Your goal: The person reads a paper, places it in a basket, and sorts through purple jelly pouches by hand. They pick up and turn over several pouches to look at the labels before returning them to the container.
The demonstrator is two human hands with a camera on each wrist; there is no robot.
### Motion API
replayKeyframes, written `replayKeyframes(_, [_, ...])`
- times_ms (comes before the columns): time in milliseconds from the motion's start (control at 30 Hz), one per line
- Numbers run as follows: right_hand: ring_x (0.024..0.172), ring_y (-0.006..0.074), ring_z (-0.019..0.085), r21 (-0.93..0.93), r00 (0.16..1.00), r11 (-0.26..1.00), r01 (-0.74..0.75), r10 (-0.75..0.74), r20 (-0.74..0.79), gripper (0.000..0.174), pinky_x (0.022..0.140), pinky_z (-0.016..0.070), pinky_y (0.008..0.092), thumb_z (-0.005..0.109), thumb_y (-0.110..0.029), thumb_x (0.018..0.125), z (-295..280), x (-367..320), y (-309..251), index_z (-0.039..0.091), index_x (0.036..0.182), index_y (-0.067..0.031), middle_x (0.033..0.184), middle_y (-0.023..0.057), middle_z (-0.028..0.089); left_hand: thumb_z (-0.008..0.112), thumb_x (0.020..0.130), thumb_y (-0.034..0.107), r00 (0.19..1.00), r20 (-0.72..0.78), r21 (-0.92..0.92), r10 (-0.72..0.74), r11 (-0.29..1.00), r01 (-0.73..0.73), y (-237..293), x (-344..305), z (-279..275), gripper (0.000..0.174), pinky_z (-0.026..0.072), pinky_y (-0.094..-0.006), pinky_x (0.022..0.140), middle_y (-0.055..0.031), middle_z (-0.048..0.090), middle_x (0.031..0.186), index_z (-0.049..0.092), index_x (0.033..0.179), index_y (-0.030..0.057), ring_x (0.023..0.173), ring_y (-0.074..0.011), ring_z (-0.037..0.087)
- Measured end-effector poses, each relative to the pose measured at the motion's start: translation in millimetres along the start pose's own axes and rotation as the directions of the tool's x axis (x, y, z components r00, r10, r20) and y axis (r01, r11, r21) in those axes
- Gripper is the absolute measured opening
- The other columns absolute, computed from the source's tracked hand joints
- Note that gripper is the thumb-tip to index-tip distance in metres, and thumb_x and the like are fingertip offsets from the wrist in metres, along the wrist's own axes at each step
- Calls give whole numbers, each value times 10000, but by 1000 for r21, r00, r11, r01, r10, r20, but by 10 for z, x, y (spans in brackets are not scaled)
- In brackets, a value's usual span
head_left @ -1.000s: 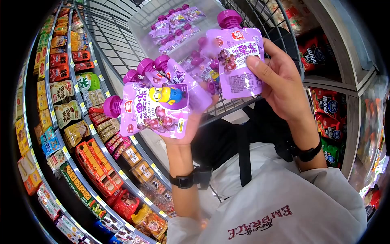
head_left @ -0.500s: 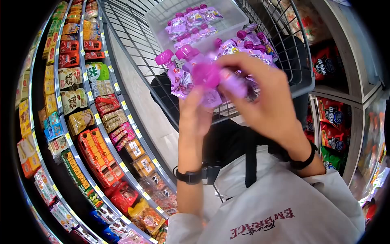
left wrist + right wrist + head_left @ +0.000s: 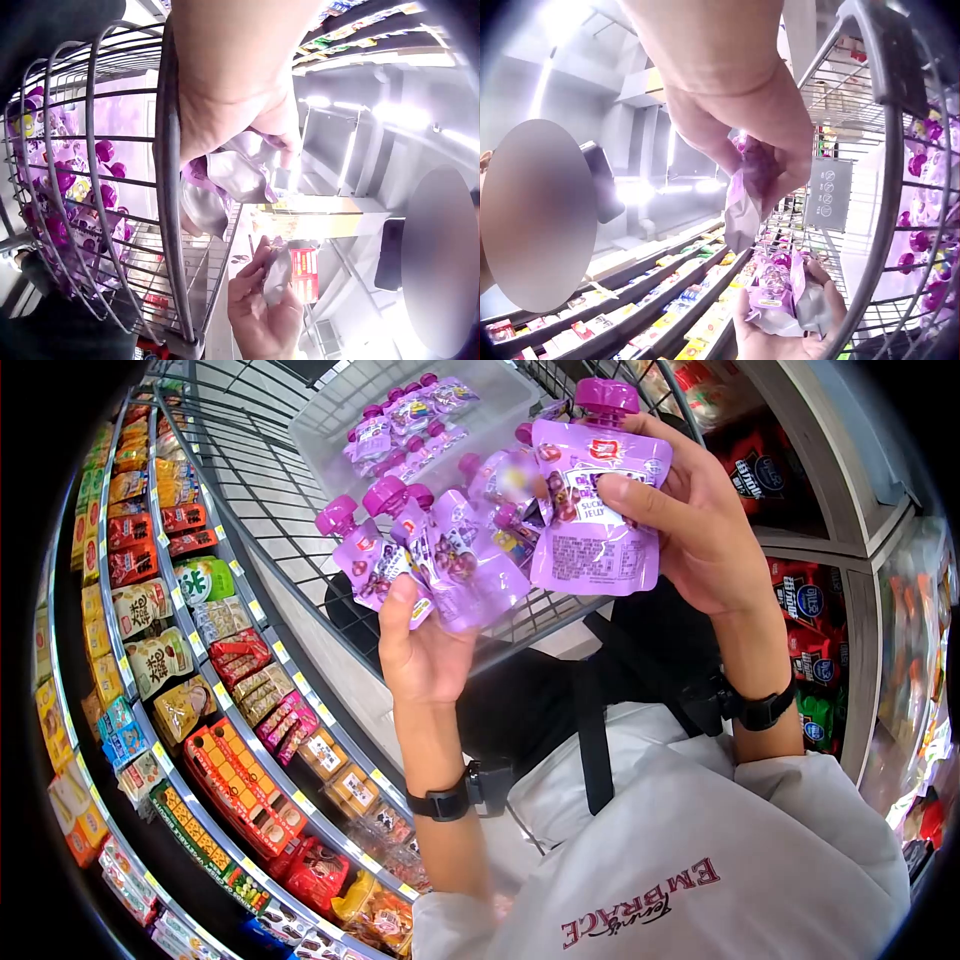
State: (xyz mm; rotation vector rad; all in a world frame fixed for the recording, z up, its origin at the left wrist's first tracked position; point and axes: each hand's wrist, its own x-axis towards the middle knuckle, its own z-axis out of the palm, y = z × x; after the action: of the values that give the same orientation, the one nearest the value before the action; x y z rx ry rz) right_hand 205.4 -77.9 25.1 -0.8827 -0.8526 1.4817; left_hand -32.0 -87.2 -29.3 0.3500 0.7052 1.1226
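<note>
My left hand (image 3: 430,655) grips a fan of several purple grape jelly pouches (image 3: 465,565) with purple caps, over the cart's near side. To the right, my right hand (image 3: 705,525) pinches a single purple pouch (image 3: 597,550), cap up, its label toward the head camera and the thumb across its front. In the left wrist view the silver undersides of the left hand's pouches (image 3: 236,176) show. The right wrist view shows the single pouch (image 3: 742,217) hanging from my right fingers.
The wire cart (image 3: 270,510) holds a translucent bin (image 3: 320,435) with more purple pouches (image 3: 405,425). Snack shelves (image 3: 225,660) run along the left. A wooden shelf unit (image 3: 855,545) with dark and red bags (image 3: 810,630) stands at the right.
Half a second ago both hands were together over the cart; now they are apart, the right holding one pouch upright. The left hand's pouches have tilted from their position one second ago.
</note>
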Motion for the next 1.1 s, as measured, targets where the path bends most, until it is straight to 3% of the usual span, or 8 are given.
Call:
replayKeyframes(633, [985,154,637,-70,998,995,-67,66,-17,456,843,515,276,693,-116,867,-66,13,9,499,1255,26,1104,110,639,612,866,326,993,-120,-13,-1,1000,0,35,20,85,591,411,-669,970,-188,529,1312,434,1351,39,1212,-399,516])
replayKeyframes(700, [1012,185,623,-552,964,830,86,-209,-163,503,850,502,300,710,-205,860,-159,99,161,502,1256,24,1117,128,634,607,879,278,997,-78,-50,-13,999,9,48,11,94,524,438,-572,974,-163,565,1262,468,1317,27,1165,-334,552])
replayKeyframes(733, [1012,185,623,-548,966,831,91,-208,-155,503,850,502,300,710,-205,860,-172,111,177,502,1256,24,1117,128,634,601,891,230,999,-31,-92,-32,995,29,50,3,99,458,466,-475,978,-137,602,1212,502,1283,14,1118,-270,587])
replayKeyframes(800, [1018,212,610,-842,878,498,207,-474,-65,526,851,493,323,721,-274,844,-164,139,190,523,1230,24,1114,139,633,588,899,222,998,-66,-92,-24,996,18,39,-6,94,451,450,-475,993,-144,599,1213,505,1277,-8,1125,-272,582])
replayKeyframes(833, [1014,223,605,-652,938,733,194,-333,-95,482,847,491,337,734,-300,826,10,119,187,570,1157,10,1091,128,638,581,895,247,1000,-26,0,-16,1000,16,27,3,61,489,437,-530,1001,-154,576,1248,475,1303,-1,1159,-315,561])
replayKeyframes(867, [1003,232,610,-612,990,789,53,-123,-72,451,840,492,336,754,-311,801,198,45,110,598,1082,6,1064,129,640,573,891,273,1000,16,93,-14,996,12,18,4,46,529,425,-584,1008,-164,554,1282,445,1329,6,1193,-358,539])
replayKeyframes(1033, [969,243,625,-800,994,594,88,-106,31,496,807,504,344,798,-315,738,466,8,403,603,1056,12,1023,144,642,570,882,255,994,104,107,-22,994,10,34,-20,96,584,386,-495,1064,-204,537,1293,397,1360,-33,1208,-330,533])
replayKeyframes(1100, [936,245,631,-737,999,675,31,-54,-8,504,781,509,350,803,-310,730,395,53,512,607,1061,15,1014,146,643,572,881,215,992,126,76,1,997,-10,22,-32,75,572,385,-482,1059,-182,531,1305,392,1366,-27,1214,-313,526])
